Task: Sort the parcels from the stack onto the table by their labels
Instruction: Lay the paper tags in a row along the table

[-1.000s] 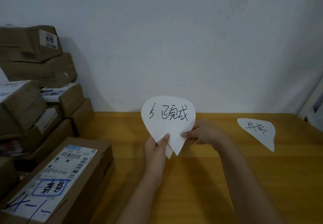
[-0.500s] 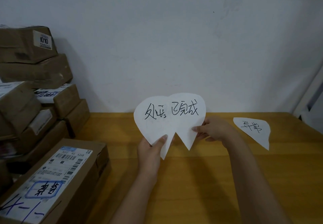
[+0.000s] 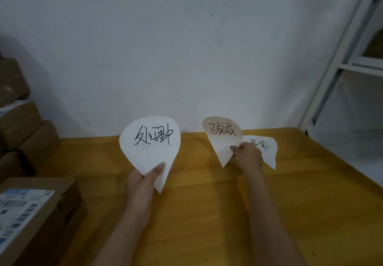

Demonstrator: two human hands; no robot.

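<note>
My left hand (image 3: 145, 179) pinches a white teardrop paper sign (image 3: 150, 147) with black handwriting, held upright over the yellow table (image 3: 207, 214). My right hand (image 3: 246, 156) pinches a second handwritten paper sign (image 3: 221, 139) by its lower tip, held up to the right. A third paper sign (image 3: 268, 151) lies flat on the table just behind my right hand, partly hidden by it. Brown cardboard parcels (image 3: 24, 128) are stacked at the left. One parcel with a printed shipping label (image 3: 31, 218) sits at the near left.
A white wall (image 3: 165, 47) stands right behind the table's far edge. A white metal shelf frame (image 3: 342, 68) stands at the right, past the table's right edge.
The two signs, overlapped before in front of me, are now pulled apart: my right hand carried its sign to the right, over the sign lying on the table. The view has turned right.
</note>
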